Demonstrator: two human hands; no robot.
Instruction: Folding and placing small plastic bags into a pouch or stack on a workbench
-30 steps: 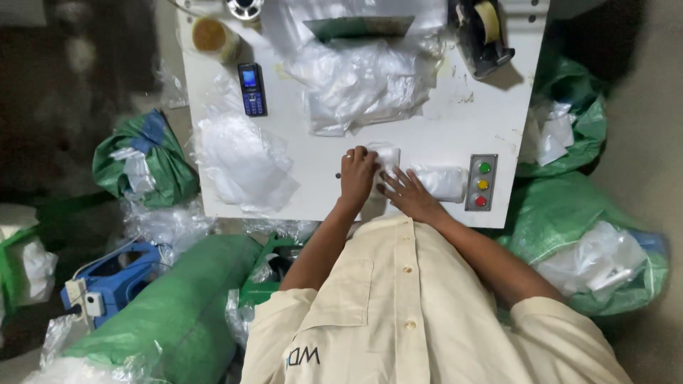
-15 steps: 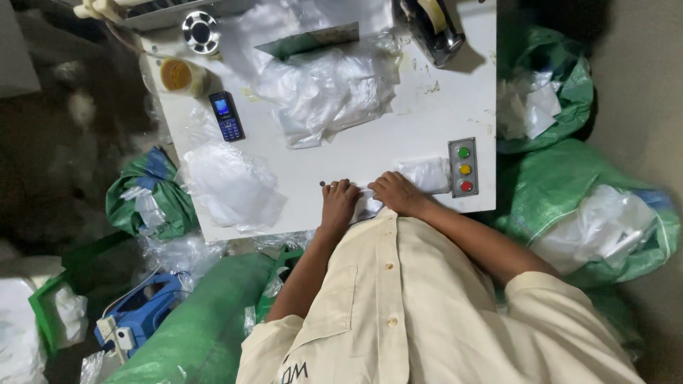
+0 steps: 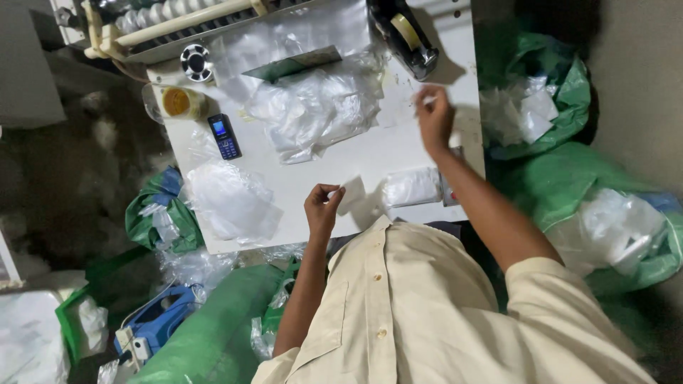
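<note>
Left hand [image 3: 324, 206], fingers pinched on a small white packet [image 3: 351, 195], steadying it; right hand [image 3: 434, 117] at 1 o'clock, pinching a tape strip [image 3: 425, 100] by the tape dispenser [image 3: 407, 34]; folded clear bag [image 3: 411, 187] between.

**Bench surroundings**

White table [image 3: 427, 43]. Tape dispenser [image 3: 407, 34] at 12 o'clock; heap of clear plastic bags [image 3: 313, 107] centre. Mobile phone [image 3: 225, 136] at 10, yellow-lidded jar [image 3: 179, 102] just above it. Green sacks [image 3: 569, 178] at 3; blue device [image 3: 158, 328] at 8.
</note>
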